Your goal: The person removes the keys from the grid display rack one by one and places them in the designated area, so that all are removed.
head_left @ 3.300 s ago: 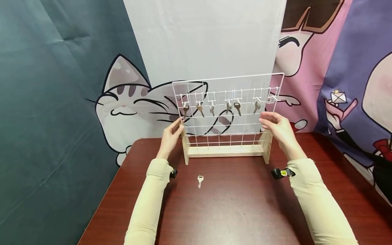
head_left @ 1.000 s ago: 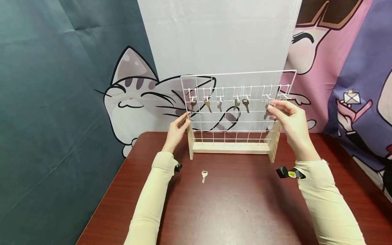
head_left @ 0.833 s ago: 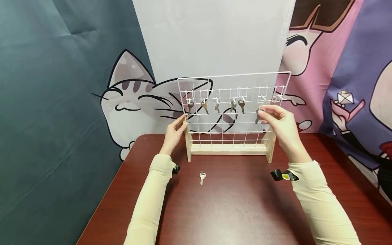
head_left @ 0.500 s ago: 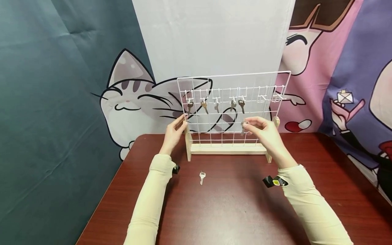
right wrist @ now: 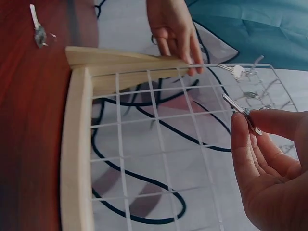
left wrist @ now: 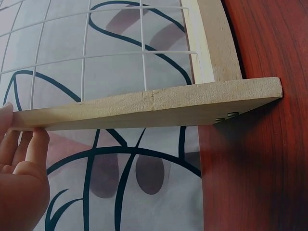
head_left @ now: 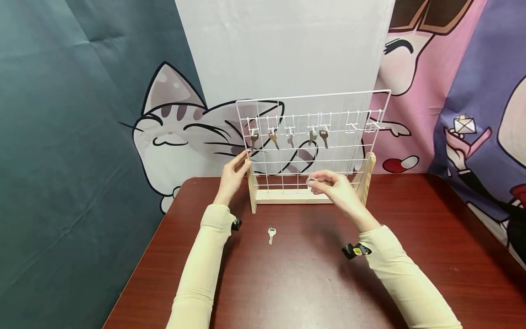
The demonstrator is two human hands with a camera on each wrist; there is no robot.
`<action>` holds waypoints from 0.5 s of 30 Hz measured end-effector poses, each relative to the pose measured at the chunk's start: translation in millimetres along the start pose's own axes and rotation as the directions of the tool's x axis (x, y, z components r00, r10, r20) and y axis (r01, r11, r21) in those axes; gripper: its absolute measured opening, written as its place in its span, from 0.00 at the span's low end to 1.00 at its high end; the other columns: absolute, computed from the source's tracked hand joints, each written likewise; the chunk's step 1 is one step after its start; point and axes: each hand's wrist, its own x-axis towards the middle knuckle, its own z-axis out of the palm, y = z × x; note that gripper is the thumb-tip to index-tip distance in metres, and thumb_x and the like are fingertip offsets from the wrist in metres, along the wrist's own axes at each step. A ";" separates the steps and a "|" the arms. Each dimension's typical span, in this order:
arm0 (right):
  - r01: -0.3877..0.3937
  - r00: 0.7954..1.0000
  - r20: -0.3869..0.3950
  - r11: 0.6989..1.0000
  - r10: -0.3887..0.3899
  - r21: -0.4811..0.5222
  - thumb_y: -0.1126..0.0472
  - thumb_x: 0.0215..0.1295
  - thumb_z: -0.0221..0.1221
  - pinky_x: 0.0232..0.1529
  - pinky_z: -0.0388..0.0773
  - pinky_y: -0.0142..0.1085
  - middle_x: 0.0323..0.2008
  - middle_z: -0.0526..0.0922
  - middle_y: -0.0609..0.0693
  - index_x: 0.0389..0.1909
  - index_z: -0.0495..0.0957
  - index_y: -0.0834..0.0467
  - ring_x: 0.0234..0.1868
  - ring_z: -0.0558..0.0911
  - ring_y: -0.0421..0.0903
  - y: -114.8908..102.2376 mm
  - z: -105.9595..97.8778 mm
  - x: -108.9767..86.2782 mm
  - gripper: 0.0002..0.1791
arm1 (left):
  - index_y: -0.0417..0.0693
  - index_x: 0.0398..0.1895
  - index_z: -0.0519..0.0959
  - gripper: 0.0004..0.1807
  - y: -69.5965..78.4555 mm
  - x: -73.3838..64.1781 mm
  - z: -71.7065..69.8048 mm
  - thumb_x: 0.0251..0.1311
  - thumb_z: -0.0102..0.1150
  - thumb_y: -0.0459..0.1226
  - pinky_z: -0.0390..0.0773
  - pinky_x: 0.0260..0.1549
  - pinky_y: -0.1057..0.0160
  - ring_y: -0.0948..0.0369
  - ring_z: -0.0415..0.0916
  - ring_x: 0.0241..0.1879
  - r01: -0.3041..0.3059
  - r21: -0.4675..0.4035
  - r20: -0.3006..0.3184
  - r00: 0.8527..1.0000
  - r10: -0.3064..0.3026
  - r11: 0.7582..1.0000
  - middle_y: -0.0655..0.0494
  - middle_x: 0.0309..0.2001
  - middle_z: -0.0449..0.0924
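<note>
A white wire grid rack in a pale wooden stand (head_left: 281, 198) is upright on the table. My left hand (head_left: 231, 180) pinches the top of its left wooden upright (left wrist: 144, 108), thumb on one side and fingers on the other. In front of the grid, low and right of centre, my right hand (head_left: 338, 191) pinches a silver key (right wrist: 235, 104) between thumb and fingertips. Several keys hang from hooks along the upper grid, among them a dark key (head_left: 324, 137) and a brass key (head_left: 273, 138). Two hooks at the right, including one hook (head_left: 351, 127), bear no key.
Another silver key (head_left: 271, 235) lies on the reddish-brown table (head_left: 304, 283) before the stand. Behind the rack hangs a cloth backdrop (head_left: 296, 45) with a cartoon cat. The stand's right upright (head_left: 367, 176) rises just behind my right forearm.
My right hand has taken the key off a hook on the right and carried it left and down, away from the hooks. My left hand has stayed at the left upright.
</note>
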 end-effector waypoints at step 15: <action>-0.041 0.992 0.121 0.999 0.040 0.007 0.69 0.67 0.64 0.43 0.87 0.45 0.38 0.85 0.64 0.51 0.78 0.74 0.39 0.87 0.61 38.2 34.4 -3.3 0.16 | 0.33 0.71 0.68 0.27 -0.3 1.0 -1.3 0.71 0.58 0.32 0.70 0.66 0.62 0.51 0.69 0.68 0.019 -0.032 0.005 1.000 -0.019 0.999 0.34 0.65 0.72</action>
